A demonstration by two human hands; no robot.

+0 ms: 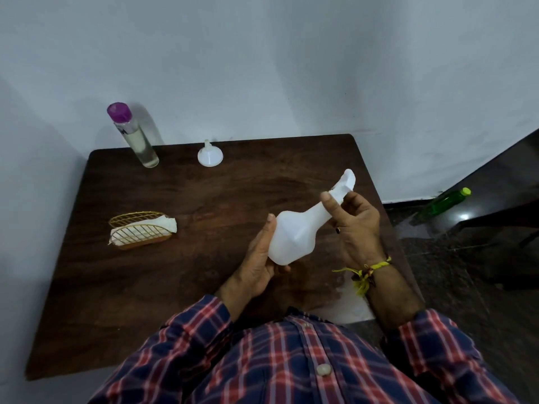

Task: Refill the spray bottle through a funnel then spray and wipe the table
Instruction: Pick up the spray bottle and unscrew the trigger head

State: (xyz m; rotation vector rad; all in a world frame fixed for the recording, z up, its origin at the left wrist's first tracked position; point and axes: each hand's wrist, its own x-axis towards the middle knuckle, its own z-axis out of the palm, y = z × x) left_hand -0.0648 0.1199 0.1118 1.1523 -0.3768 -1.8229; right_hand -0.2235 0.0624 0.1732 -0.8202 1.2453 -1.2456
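Observation:
A white spray bottle [294, 231] is held tilted above the dark wooden table [175, 272], its spray head pointing up and to the right. My left hand [258, 266] cups the bottle's base. My right hand [354, 220] grips the neck just below the white spray head [345, 183]. A small white funnel [210, 155] lies mouth-down near the table's far edge. Left of it stands a clear bottle with a purple cap [137, 137], holding clear liquid.
A gold wire holder with white tissues [143, 230] sits on the table's left side. A green bottle [446, 201] rests on a dark surface beyond the table's right edge. White walls close in behind and to the left.

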